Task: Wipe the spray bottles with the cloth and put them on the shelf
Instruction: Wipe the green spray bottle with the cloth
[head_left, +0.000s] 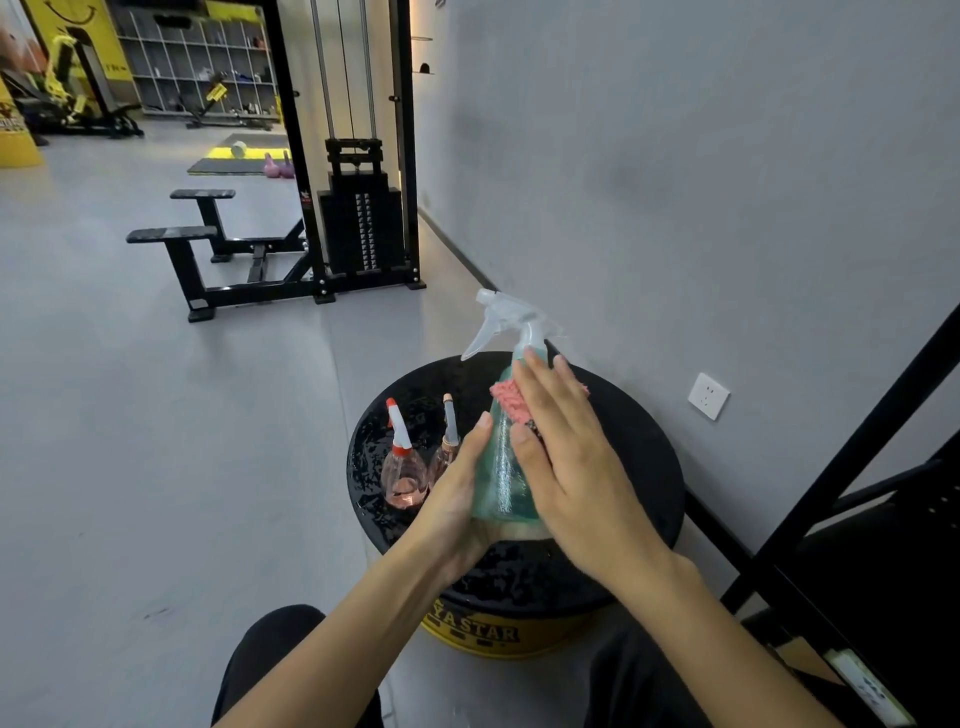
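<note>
Cupped under the base of the teal spray bottle (501, 467), the left hand (457, 499) holds it upright and slightly tilted, thumb pressed along the bottle's left side and the remaining fingers hidden beneath. Against the bottle's right side lies the right hand (566, 457), fingers flat and spread, pressing a pink cloth (511, 400) onto the plastic; only a nubbly strip of the cloth shows past the fingertips and thumb. A clear trigger head (506, 319) tops the bottle, its nozzle pointing left.

Both hands hover above the round black stool top (639, 441), with the bottle over its middle. Near the stool's left edge stand two smaller pinkish bottles, close together: a pink bottle with a red-and-white sprayer (402, 462) on the left and a rose-gold pump bottle (448, 447) just beside it, partly hidden by the left thumb. The stool's side is yellow with lettering (480, 631).

A dark shelf frame (852, 452) rises at the right, next to a grey wall carrying a white socket (708, 396). Further off on the grey floor stands a black weight machine (361, 223).
</note>
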